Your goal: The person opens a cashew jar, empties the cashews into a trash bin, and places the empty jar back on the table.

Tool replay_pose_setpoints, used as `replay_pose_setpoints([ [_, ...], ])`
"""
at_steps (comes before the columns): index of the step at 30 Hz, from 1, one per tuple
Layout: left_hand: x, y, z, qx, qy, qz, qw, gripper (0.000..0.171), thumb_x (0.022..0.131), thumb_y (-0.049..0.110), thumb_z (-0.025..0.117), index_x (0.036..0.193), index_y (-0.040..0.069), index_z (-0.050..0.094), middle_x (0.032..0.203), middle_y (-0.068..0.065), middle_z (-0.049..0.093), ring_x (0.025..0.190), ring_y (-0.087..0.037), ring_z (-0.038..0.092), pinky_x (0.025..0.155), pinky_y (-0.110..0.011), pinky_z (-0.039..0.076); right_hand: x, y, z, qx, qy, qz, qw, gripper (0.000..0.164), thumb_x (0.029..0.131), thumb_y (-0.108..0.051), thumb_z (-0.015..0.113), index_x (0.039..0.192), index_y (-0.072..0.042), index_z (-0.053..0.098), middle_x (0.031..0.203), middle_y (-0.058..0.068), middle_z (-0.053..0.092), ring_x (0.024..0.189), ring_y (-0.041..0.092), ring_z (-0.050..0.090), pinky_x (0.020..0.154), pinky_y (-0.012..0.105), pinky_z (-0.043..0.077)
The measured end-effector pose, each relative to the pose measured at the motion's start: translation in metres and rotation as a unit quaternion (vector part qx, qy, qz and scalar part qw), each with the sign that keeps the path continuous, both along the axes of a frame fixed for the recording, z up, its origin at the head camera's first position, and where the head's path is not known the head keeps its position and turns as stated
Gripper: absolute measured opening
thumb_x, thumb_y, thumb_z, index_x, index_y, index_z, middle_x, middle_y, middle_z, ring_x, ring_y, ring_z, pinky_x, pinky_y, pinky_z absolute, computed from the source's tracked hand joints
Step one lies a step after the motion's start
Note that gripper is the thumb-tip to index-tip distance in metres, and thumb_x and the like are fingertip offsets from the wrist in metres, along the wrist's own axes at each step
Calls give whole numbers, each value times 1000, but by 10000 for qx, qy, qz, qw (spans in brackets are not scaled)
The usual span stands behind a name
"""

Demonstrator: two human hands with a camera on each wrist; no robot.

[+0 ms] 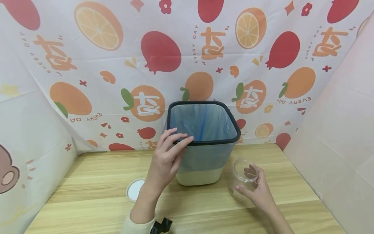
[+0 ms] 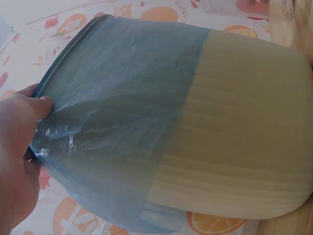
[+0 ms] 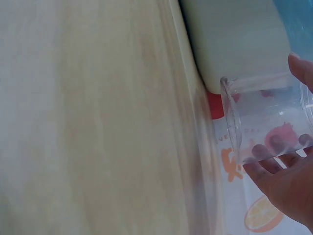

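A cream waste bin (image 1: 201, 177) stands upright on the table, lined with a translucent blue bag (image 1: 204, 157) under a black rim (image 1: 214, 142). My left hand (image 1: 168, 159) grips the bin's near left rim, with fingers over the edge; in the left wrist view the thumb lies on the bag's outside. To the right of the bin, my right hand (image 1: 258, 190) holds a clear plastic jar (image 1: 239, 182), thumb on one side and fingers round the other. The jar is uncovered, and I see nothing inside it. In the right wrist view the fingertips show through its wall.
A round white lid (image 1: 136, 190) with a clear edge lies on the wood-grain table (image 1: 96, 191), left of my left forearm. Behind the bin hangs a fruit-print cloth (image 1: 181, 84). Pale cloth walls (image 1: 336, 136) bound the table at both sides.
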State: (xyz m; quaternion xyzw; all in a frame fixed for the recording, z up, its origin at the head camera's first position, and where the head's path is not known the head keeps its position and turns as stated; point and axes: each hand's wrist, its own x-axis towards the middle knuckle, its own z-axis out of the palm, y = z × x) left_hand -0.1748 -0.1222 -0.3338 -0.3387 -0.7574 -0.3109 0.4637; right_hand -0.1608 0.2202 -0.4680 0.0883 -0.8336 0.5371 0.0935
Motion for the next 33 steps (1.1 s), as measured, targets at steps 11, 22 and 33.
replay_pose_setpoints([
  [11, 0, -3, -1, 20, -58, 7, 10000, 29, 98, 10, 61, 125, 17, 71, 121, -9, 66, 128, -41, 51, 115, -55, 34, 1, 1, -7, 47, -179, 89, 9998, 99, 76, -18, 87, 150, -4, 24, 141, 18, 47, 132, 41, 46, 110, 70, 27],
  [22, 0, -4, -1, 9, -96, 36, 9999, 37, 92, 2, 67, 125, 17, 71, 121, -8, 66, 129, -41, 50, 114, -56, 34, 0, 3, -13, 85, -327, 177, 9993, 97, 76, -19, 87, 149, -5, 24, 142, 18, 46, 133, 43, 46, 111, 66, 30],
  [33, 0, -6, -4, -126, -251, 65, 9996, 33, 98, 14, 62, 131, 15, 67, 135, -10, 60, 139, -41, 42, 117, -56, 30, 3, 3, -11, 167, -419, 199, 9988, 112, 73, -20, 90, 155, -14, 14, 146, 24, 44, 135, 47, 43, 109, 69, 30],
])
